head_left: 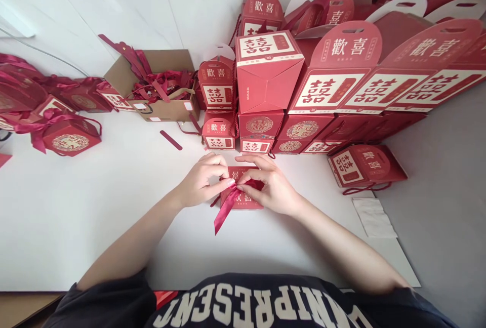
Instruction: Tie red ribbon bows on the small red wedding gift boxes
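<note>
A small red gift box [248, 205] with white characters sits on the white table in front of me. Over its top runs a dark red satin ribbon [225, 211], one tail hanging down toward the near left. My left hand [207, 180] pinches the ribbon near its middle from the left, thumb and forefinger together. From the right, my right hand [268, 182] also pinches the ribbon, with its other fingers raised above the box. The two pinches almost meet over the box's top, and my fingers cover part of the ribbon there.
Behind my hands stand stacked red gift boxes [269, 80], reaching far right. An open cardboard box [170, 111] full of ribbons is at back left. Several ribboned boxes [72, 135] lie far left. One box [366, 166] and white paper [374, 217] are at right.
</note>
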The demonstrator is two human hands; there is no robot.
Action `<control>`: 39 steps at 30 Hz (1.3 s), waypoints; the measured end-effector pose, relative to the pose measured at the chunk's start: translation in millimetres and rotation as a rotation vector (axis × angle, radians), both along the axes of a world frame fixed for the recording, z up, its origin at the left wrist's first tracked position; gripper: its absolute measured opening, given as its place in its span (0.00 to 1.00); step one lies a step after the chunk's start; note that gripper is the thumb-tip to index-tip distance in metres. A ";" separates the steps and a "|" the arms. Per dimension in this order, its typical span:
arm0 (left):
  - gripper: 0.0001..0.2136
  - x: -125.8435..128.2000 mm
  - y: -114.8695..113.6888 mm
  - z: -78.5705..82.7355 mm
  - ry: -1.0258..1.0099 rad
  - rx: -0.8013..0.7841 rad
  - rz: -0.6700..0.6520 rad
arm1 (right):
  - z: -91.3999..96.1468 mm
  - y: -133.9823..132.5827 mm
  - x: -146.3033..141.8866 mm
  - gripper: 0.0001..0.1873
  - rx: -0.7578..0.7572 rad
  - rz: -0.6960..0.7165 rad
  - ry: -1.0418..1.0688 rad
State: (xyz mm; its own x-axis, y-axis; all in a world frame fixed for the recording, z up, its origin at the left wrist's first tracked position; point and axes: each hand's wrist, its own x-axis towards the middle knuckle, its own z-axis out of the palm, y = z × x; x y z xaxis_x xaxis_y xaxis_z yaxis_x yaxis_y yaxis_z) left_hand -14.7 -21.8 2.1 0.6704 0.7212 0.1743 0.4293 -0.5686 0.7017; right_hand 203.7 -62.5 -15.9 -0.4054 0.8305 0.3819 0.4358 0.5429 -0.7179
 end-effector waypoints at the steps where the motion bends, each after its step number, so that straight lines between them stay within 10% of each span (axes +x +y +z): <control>1: 0.12 0.4 -0.1 -0.7 -0.008 -0.021 -0.009 | -0.8 0.0 -0.3 0.03 -0.003 -0.002 0.003; 11: 0.14 -5.0 5.6 -24.1 -0.209 -0.214 -0.011 | -7.3 1.2 -1.1 0.02 -0.050 0.013 0.024; 25: 0.16 -5.9 -0.4 7.5 0.121 -0.374 0.050 | 0.3 20.1 31.8 0.10 -0.439 0.189 0.158; 39: 0.15 -5.7 -0.5 13.1 0.104 -0.484 0.026 | -4.9 22.4 32.1 0.13 -0.412 0.241 0.184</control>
State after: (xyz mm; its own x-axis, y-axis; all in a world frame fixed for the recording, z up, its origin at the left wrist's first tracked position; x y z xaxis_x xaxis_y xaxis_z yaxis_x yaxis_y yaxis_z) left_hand -20.3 -22.3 15.2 0.6471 0.7196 -0.2518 0.5209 -0.1761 0.8353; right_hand 235.8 -40.1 -20.7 -0.5611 0.8182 0.1252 0.1792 0.2678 -0.9467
